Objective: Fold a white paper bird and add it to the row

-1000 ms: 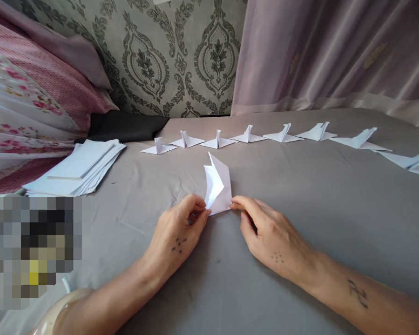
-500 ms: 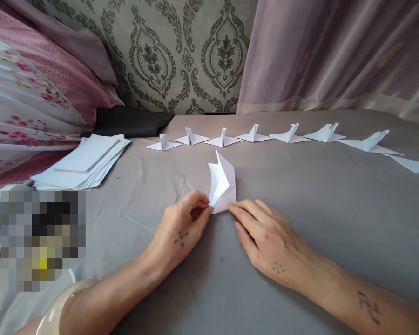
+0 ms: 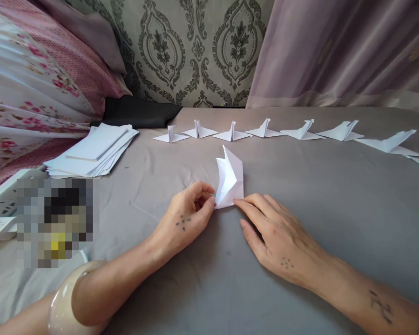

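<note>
On grey cloth [image 3: 202, 284], the left hand [image 3: 187, 211] pinches folded paper [image 3: 236, 184].

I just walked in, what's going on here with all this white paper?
A person is handling a partly folded sheet with both hands: the left hand pinches its near left corner, and the right hand touches it near its near right corner. Beyond it, a row of folded paper figures runs across the grey cloth. A stack of white paper lies off to the left.
</note>
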Demonstrator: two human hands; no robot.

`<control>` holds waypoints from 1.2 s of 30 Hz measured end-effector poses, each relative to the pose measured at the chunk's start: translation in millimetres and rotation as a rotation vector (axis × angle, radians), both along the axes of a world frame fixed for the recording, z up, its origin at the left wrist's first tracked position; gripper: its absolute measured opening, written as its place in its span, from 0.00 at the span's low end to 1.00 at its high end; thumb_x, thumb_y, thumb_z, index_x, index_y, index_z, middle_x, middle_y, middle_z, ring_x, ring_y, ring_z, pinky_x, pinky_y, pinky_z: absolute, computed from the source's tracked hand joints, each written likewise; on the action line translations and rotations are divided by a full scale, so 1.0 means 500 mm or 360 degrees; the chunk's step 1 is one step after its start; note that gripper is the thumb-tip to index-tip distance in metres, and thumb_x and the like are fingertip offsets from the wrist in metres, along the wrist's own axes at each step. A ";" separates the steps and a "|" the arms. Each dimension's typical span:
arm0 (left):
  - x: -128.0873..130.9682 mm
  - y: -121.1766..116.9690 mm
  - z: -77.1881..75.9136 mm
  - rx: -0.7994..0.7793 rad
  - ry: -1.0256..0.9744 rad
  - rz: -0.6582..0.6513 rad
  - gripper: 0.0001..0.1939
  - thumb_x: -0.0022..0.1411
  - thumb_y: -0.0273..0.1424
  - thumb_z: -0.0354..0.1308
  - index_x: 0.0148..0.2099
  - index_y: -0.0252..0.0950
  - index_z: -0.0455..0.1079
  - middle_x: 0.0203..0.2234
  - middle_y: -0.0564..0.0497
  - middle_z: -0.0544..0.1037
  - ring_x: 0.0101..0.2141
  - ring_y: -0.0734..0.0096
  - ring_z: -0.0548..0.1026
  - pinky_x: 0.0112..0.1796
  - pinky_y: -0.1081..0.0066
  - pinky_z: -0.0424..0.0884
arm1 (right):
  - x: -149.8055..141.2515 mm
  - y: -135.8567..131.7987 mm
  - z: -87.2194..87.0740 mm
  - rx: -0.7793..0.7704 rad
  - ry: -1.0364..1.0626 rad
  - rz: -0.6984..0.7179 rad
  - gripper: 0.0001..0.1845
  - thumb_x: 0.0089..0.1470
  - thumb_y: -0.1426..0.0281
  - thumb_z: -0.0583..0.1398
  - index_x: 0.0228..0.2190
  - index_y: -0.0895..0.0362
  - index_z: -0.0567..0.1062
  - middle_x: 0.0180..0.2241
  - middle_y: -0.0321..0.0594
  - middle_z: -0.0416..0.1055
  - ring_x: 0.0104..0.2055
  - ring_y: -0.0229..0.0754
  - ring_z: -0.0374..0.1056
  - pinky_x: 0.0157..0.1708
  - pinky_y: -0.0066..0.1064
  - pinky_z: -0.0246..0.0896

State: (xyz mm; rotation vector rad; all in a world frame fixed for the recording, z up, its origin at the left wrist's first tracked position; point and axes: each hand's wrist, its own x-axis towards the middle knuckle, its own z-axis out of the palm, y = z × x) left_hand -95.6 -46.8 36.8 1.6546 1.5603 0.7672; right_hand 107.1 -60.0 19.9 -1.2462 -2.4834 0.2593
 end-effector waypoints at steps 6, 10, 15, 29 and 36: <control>-0.001 -0.003 -0.002 -0.0031 -0.0011 -0.0024 0.09 0.59 0.32 0.57 0.42 0.37 0.67 0.28 0.54 0.77 0.27 0.73 0.73 0.29 0.73 0.69 | -0.001 0.001 0.001 0.0005 0.0003 0.0003 0.19 0.60 0.73 0.51 0.52 0.59 0.69 0.44 0.46 0.69 0.42 0.47 0.65 0.42 0.44 0.66; -0.004 -0.003 -0.008 -0.0029 -0.0029 -0.0057 0.09 0.60 0.33 0.57 0.43 0.37 0.67 0.29 0.54 0.77 0.27 0.74 0.73 0.28 0.74 0.68 | 0.000 0.002 0.000 0.0018 0.0003 0.0005 0.19 0.60 0.73 0.51 0.51 0.59 0.70 0.43 0.47 0.69 0.42 0.47 0.65 0.42 0.44 0.66; -0.005 -0.002 -0.008 -0.0024 0.0012 -0.0065 0.08 0.60 0.32 0.56 0.43 0.37 0.67 0.28 0.54 0.76 0.27 0.74 0.73 0.28 0.73 0.68 | 0.000 0.002 0.000 0.0043 -0.0011 0.0028 0.20 0.61 0.73 0.51 0.52 0.61 0.70 0.43 0.48 0.70 0.41 0.47 0.65 0.42 0.44 0.67; -0.003 -0.009 -0.026 0.0719 0.0581 -0.0279 0.09 0.64 0.29 0.56 0.47 0.40 0.68 0.42 0.47 0.69 0.40 0.65 0.68 0.40 0.64 0.70 | 0.002 0.004 -0.003 0.0022 0.0178 -0.0096 0.20 0.58 0.79 0.48 0.47 0.55 0.71 0.41 0.44 0.73 0.42 0.46 0.70 0.40 0.40 0.68; 0.011 0.010 -0.035 0.1231 0.1046 -0.0586 0.10 0.66 0.27 0.52 0.43 0.40 0.74 0.49 0.44 0.65 0.46 0.58 0.61 0.45 0.58 0.66 | 0.008 0.013 -0.009 -0.0126 0.0342 -0.0269 0.24 0.54 0.82 0.49 0.50 0.54 0.67 0.45 0.39 0.75 0.47 0.43 0.71 0.43 0.37 0.69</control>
